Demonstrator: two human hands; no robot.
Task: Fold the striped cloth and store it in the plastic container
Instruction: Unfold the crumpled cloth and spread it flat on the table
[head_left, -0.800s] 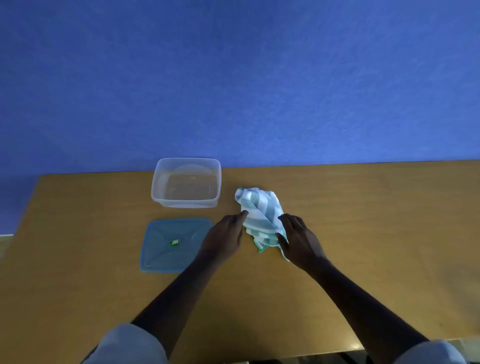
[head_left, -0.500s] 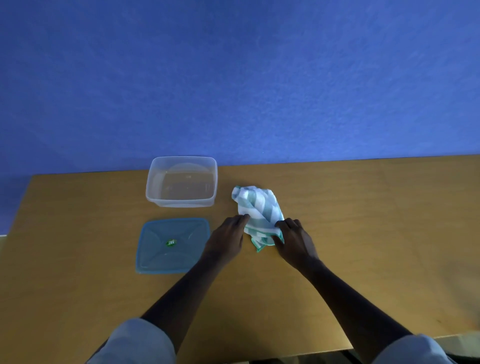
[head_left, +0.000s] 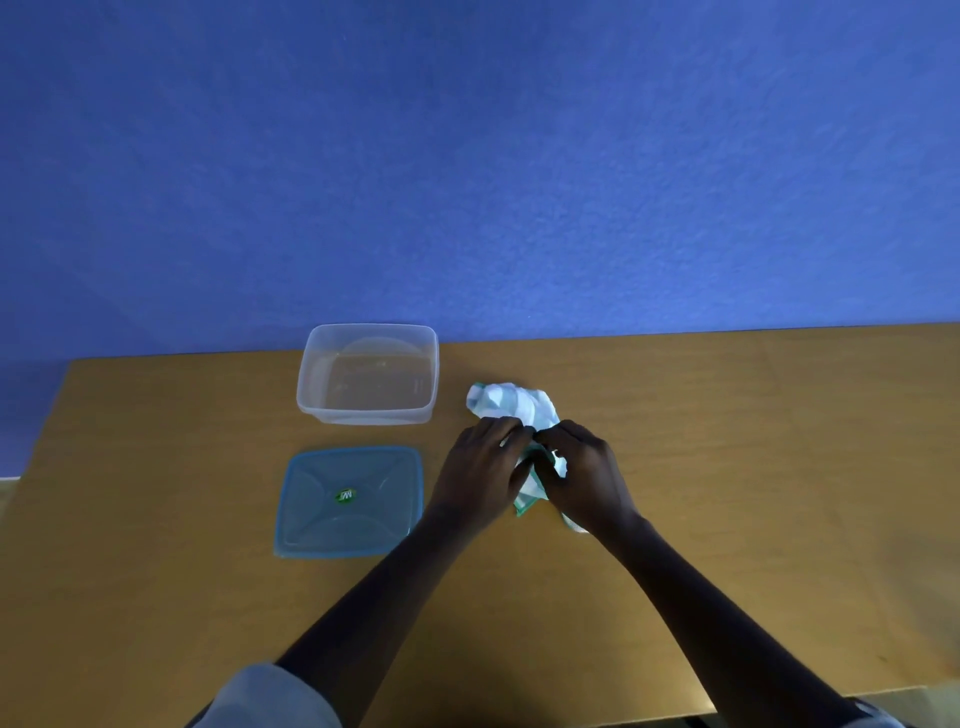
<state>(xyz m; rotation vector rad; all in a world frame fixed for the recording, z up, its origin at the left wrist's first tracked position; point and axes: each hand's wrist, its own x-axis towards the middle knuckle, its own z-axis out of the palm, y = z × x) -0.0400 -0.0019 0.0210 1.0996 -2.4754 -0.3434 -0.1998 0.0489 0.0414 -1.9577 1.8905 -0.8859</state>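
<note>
Gripping the cloth (head_left: 511, 402) at frame centre: left hand (head_left: 480, 470) and right hand (head_left: 584, 475) are both closing over its near half, fingertips meeting on top. Cloth is lying bunched on the table (head_left: 727, 467), white with green stripes; its far end is showing above the knuckles, a green-edged corner is poking out between the wrists. Container (head_left: 369, 374) is standing open, upper left of the cloth, apart from it, nothing visible inside. Lid (head_left: 348, 501) is lying flat below the container, just left of the left hand. Pale sleeves are showing at the bottom edge.
</note>
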